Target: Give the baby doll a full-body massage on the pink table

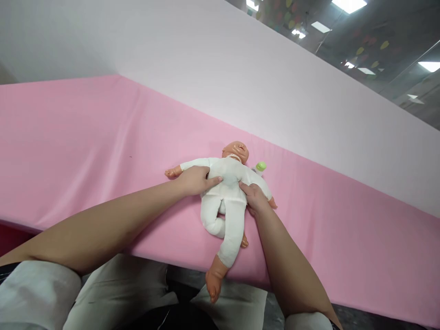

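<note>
The left hand (pixel 197 179) lies on the side of the doll (pixel 229 188), its thumb stretched across the white-clad chest and the other fingers wrapped round the flank, partly hidden. The right hand (pixel 254 195) mirrors it on the other flank, thumb on the chest, the rest of its fingers mostly out of sight. Both are half closed, with the trunk held between them; how firmly they press cannot be told.

The doll is on its back in front of the person, on the pink cover (pixel 85 137) of the table. Its long axis runs away from the person, tilted a little so that the head is at the far end, slightly to the right, and the feet are at the near end. One leg extends almost straight, its foot reaching out past the near edge above the person's lap (pixel 127 293); the other is bent at the knee. The arms spread to both sides, the one by the right hand slanting nearer the person.

Just beside the shoulder on the right stands or lies a small container with a green top (pixel 261 166); which cannot be told. Close beyond the head, the cover meets a white wall (pixel 223 68). Pink surface stretches widely to left and right, giving sideways room.
</note>
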Tool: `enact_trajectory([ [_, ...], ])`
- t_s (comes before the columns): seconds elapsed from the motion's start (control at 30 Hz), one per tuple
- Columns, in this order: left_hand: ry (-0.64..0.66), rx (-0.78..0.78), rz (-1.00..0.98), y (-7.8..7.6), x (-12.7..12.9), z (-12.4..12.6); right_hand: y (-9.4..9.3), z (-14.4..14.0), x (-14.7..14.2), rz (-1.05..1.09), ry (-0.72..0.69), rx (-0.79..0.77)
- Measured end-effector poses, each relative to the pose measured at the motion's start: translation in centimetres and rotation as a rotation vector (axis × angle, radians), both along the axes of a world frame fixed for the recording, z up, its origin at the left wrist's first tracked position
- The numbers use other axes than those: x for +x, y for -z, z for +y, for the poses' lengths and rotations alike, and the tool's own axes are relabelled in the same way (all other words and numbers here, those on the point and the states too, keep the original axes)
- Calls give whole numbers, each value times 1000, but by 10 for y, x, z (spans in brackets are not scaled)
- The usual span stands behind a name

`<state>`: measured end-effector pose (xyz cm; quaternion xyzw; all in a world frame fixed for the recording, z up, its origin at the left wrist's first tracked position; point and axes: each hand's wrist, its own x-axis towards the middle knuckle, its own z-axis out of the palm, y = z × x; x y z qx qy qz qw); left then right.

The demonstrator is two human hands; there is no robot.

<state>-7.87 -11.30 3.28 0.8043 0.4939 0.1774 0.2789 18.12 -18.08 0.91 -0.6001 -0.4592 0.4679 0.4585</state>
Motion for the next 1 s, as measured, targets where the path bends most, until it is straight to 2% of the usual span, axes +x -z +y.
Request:
enact_trajectory([
  [0.07,-11,36,88,-4,0,0,-6,0,4,-330,63,14],
  [0.17,-29,118,195,-11,-1,-1,-17,-1,5,-757,78,29],
  [0.27,-1,219,190,-19,-4,-7,-26,-5,-1,-957,138,85],
  [0.37,227,300,43,-24,-7,-14,-33,-13,-11,-857,142,203],
  [0.43,395,319,-60,-24,-9,-17,-34,-18,-17,-711,54,287],
  [0.5,484,297,-104,-23,-11,-18,-33,-21,-19,-596,-33,328],
  [0.67,501,179,-105,-21,-15,-10,-23,-17,-7,-435,-161,317],
  [0.8,500,133,-52,-21,-18,-1,-18,-13,5,-307,-314,272],
  [0.9,467,115,10,-18,-18,-1,-23,-15,6,-380,-397,253],
  [1.0,480,97,-20,-11,-18,-2,-27,-18,4,-475,-426,286],
])
